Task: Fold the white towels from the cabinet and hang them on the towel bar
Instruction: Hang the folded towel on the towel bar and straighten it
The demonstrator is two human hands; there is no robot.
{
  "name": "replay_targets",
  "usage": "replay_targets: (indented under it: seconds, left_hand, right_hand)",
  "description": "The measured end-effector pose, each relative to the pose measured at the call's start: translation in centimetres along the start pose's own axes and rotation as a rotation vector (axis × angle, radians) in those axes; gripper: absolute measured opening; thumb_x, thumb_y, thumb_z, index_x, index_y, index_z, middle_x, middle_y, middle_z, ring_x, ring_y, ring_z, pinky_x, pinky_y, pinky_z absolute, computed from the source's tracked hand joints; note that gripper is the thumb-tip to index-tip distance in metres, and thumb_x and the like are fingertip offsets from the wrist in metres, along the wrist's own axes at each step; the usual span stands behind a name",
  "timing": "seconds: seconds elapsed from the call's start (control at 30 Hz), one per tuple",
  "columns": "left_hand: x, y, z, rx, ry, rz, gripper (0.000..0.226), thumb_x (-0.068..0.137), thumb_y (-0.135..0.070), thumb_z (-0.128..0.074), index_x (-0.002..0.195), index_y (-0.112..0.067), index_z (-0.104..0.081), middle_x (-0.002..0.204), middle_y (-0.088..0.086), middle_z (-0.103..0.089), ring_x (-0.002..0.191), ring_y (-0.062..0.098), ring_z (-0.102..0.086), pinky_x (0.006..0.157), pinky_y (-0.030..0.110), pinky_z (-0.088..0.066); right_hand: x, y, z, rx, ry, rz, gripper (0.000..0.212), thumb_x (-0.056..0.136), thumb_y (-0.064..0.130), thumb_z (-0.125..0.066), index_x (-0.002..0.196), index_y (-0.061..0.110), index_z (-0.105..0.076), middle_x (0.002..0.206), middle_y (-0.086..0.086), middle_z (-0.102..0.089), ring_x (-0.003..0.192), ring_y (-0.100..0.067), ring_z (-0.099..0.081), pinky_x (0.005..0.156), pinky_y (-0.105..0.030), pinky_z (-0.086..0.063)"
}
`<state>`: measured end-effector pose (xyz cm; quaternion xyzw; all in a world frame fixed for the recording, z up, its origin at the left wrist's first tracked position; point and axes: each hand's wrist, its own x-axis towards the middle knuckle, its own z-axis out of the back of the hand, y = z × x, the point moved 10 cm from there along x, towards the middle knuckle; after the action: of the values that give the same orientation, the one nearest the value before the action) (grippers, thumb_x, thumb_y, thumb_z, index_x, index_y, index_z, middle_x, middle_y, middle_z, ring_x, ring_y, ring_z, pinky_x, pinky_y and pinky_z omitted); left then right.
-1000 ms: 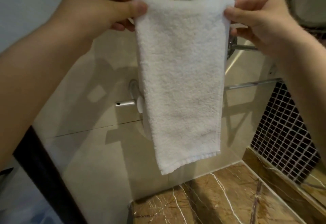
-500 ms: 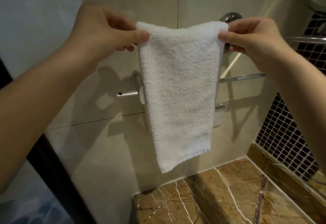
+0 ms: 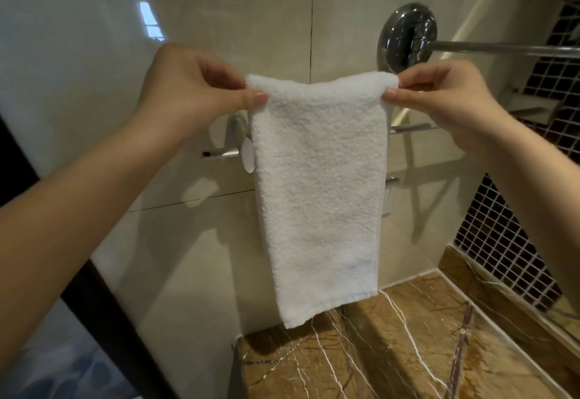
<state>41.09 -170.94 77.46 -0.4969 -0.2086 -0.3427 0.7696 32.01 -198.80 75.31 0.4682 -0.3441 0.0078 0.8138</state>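
Left to right: my left hand (image 3: pixel 194 91) pinches the towel's upper left corner between thumb and fingers. The towel (image 3: pixel 320 185), folded narrow, hangs straight in front of the bar (image 3: pixel 411 127). My right hand (image 3: pixel 439 100) pinches the upper right corner. Step in hand: hanging. Contact with the bar is hidden, probably none. Next, I judge: carry the top edge over the bar, drape evenly, release.
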Motion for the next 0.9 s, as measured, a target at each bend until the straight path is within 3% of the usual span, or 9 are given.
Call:
replay_targets:
  seconds: [0.13,0.37,0.47,0.57,0.63,0.73,0.8,0.9]
  left_hand:
    - [-0.7,0.6,-0.1,0.107,-0.032,0.004,0.022,0.058,-0.041,-0.086,0.064,-0.030,-0.068,0.073,-0.010,-0.067,0.074,0.009,-0.063,0.067,0.026,-0.047]
    - [-2.1,0.4,-0.7,0.217,-0.036,-0.052,0.022,0.059,-0.043,-0.085,0.062,-0.032,-0.066,0.076,-0.011,-0.066,0.074,0.007,-0.063,0.066,0.022,-0.044]
    - [-2.3,0.8,-0.9,0.238,-0.031,-0.054,0.023,0.059,-0.046,-0.084,0.060,-0.033,-0.065,0.075,-0.014,-0.065,0.075,0.002,-0.061,0.065,0.019,-0.042]
    - [-2.7,1.1,-1.2,0.282,-0.038,-0.062,0.024,0.060,-0.048,-0.081,0.060,-0.032,-0.063,0.070,-0.017,-0.060,0.070,-0.009,-0.054,0.058,0.005,-0.034]
    - [-3.1,0.9,-1.3,0.330,-0.064,-0.099,0.026,0.061,-0.049,-0.079,0.066,-0.030,-0.063,0.073,-0.016,-0.059,0.071,-0.002,-0.052,0.060,0.010,-0.035]
    - [-4.6,0.0,-0.2,0.402,-0.215,-0.166,0.036,0.062,-0.048,-0.077,0.078,-0.025,-0.055,0.086,-0.011,-0.055,0.088,0.012,-0.051,0.069,0.024,-0.032]
    - [-6.9,-0.5,0.5,0.377,-0.357,-0.230,0.035,0.069,-0.041,-0.075,0.077,-0.020,-0.048,0.084,-0.002,-0.052,0.084,0.019,-0.050,0.071,0.026,-0.032]
    - [-10.6,1.0,-0.1,0.250,-0.402,-0.213,0.029,0.078,-0.032,-0.071,0.073,-0.016,-0.047,0.075,0.001,-0.052,0.074,0.018,-0.049,0.072,0.030,-0.040]
  right_hand:
    - [-1.0,-1.0,-0.7,-0.047,0.008,-0.029,0.027,0.077,0.008,-0.075,0.099,-0.006,-0.067,0.085,-0.006,-0.068,0.077,-0.011,-0.062,0.079,-0.022,-0.052]
    - [-1.9,-1.9,-1.1,-0.143,-0.003,-0.050,0.030,0.075,0.014,-0.078,0.098,-0.004,-0.070,0.107,-0.017,-0.068,0.091,-0.019,-0.059,0.097,-0.038,-0.043]
    - [-2.0,-2.3,-0.9,-0.139,-0.024,-0.056,0.031,0.073,0.015,-0.079,0.097,-0.004,-0.070,0.105,-0.022,-0.067,0.084,-0.021,-0.053,0.080,-0.034,-0.043]
    - [-2.0,-2.8,-0.7,-0.122,-0.038,-0.060,0.033,0.071,0.017,-0.081,0.095,-0.003,-0.070,0.091,-0.013,-0.068,0.081,-0.013,-0.056,0.077,-0.023,-0.043]
    - [-2.1,-3.2,-0.6,-0.141,-0.048,-0.068,0.029,0.070,0.021,-0.082,0.091,0.004,-0.072,0.082,-0.002,-0.067,0.071,-0.003,-0.057,0.069,-0.014,-0.044]
    - [-2.4,-3.7,-0.6,-0.130,-0.068,-0.068,0.022,0.069,0.025,-0.083,0.086,0.016,-0.070,0.085,0.002,-0.070,0.071,-0.003,-0.063,0.069,-0.015,-0.051]
    - [-3.2,-3.6,0.2,-0.137,-0.183,-0.021,0.023,0.068,0.025,-0.084,0.083,0.025,-0.067,0.091,0.002,-0.069,0.081,-0.009,-0.065,0.076,-0.025,-0.054]
    - [-5.7,-4.0,1.8,-0.129,-0.450,0.070,0.026,0.071,0.024,-0.082,0.088,0.014,-0.066,0.095,-0.005,-0.068,0.090,-0.019,-0.064,0.086,-0.039,-0.052]
